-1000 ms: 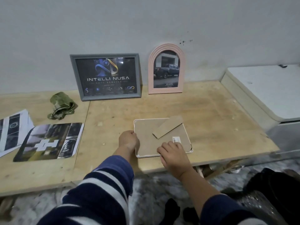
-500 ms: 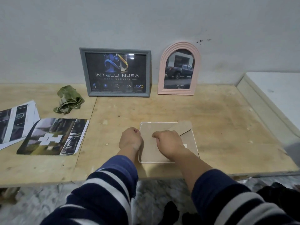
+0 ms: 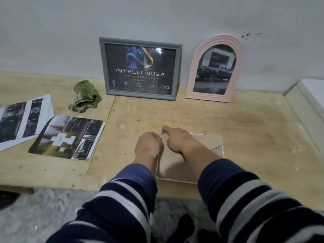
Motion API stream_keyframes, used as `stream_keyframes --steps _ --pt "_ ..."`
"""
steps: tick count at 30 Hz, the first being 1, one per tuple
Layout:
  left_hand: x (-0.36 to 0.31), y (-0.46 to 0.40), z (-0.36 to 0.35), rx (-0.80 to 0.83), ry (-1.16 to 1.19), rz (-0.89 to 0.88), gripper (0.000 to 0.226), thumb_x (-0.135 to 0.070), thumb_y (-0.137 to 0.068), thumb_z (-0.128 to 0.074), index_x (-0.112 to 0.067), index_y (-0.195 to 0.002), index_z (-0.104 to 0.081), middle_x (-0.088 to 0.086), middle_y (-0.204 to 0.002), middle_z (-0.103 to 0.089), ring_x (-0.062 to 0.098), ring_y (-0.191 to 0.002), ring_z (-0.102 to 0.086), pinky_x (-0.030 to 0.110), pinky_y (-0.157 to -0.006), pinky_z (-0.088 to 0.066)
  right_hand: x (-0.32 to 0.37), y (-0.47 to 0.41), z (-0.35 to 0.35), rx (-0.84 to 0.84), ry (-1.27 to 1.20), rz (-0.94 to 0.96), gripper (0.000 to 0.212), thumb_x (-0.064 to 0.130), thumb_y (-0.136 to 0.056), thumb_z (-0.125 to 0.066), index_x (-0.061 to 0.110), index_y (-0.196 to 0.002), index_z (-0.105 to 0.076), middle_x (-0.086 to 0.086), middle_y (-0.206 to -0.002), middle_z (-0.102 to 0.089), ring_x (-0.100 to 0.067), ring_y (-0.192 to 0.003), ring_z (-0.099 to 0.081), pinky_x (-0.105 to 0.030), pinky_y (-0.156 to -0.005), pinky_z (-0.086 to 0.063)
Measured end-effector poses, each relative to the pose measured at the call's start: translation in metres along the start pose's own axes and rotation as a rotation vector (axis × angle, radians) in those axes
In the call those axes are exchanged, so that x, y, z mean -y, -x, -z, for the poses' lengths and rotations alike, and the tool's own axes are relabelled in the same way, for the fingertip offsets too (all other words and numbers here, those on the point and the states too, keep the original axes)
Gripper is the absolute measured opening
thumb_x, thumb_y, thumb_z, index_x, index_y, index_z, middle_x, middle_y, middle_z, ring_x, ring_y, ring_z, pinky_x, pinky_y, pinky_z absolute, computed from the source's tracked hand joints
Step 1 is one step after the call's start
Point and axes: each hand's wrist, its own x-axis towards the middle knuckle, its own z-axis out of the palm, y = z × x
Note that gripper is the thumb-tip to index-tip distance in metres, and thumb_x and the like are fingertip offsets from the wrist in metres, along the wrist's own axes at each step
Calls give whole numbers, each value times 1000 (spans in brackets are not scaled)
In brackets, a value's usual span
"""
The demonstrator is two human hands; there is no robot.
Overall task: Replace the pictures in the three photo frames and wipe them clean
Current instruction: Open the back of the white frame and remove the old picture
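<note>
1. A white frame (image 3: pixel 175 174) lies face down on the wooden table (image 3: pixel 228 123), backing board up.
2. The left hand (image 3: pixel 148 146) is curled against the frame's left edge; whether it clamps the edge cannot be told.
3. The right hand (image 3: pixel 178 140) pinches at the frame's far left corner, fingers curled together.
4. Beyond the hands, a grey frame (image 3: pixel 103 67) and a pink arched frame (image 3: pixel 190 81) lean on the wall.
5. Left of the grip lie a rounded-corner print (image 3: pixel 68 137), more printed sheets (image 3: pixel 24 116) and a green cloth (image 3: pixel 85 96).

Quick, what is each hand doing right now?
Left hand: curled, holding the left edge of the face-down frame.
Right hand: fingertips pinching at the frame's far left corner.
</note>
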Motion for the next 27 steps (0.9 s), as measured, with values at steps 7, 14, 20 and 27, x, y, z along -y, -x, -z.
stream_keyframes --steps 7,14,20,27 --pt "2 -7 -2 20 138 77 12 -24 -88 -60 -25 -78 -66 0 -94 -69 22 -89 -61 28 -80 -48 7 -12 13 104 -140 -19 30 4 -85 -36 19 -108 -50 -8 -95 -49 -29 -79 -48 -30 -60 -42" --pt "2 -12 -5 37 208 148 13 -18 -87 -58 -23 -79 -67 3 -93 -69 24 -89 -62 29 -82 -50 14 -22 16 169 -206 -70 29 -2 -82 -30 24 -75 -42 -8 -98 -47 -25 -57 -47 -23 -37 -32" --pt "5 -12 -3 50 192 172 11 -29 -79 -59 -26 -73 -69 -4 -87 -70 24 -88 -65 38 -91 -52 15 -25 15 152 -217 -67 31 1 -85 -29 26 -70 -41 -7 -100 -46 -24 -55 -47 -22 -38 -32" --pt "-7 -12 -4 105 151 116 16 -12 -61 -52 -24 -70 -59 -12 -73 -61 25 -89 -61 48 -99 -44 13 -26 17 118 -284 -68 33 -3 -81 -28 24 -72 -45 -10 -95 -51 -25 -49 -47 -22 -40 -34"
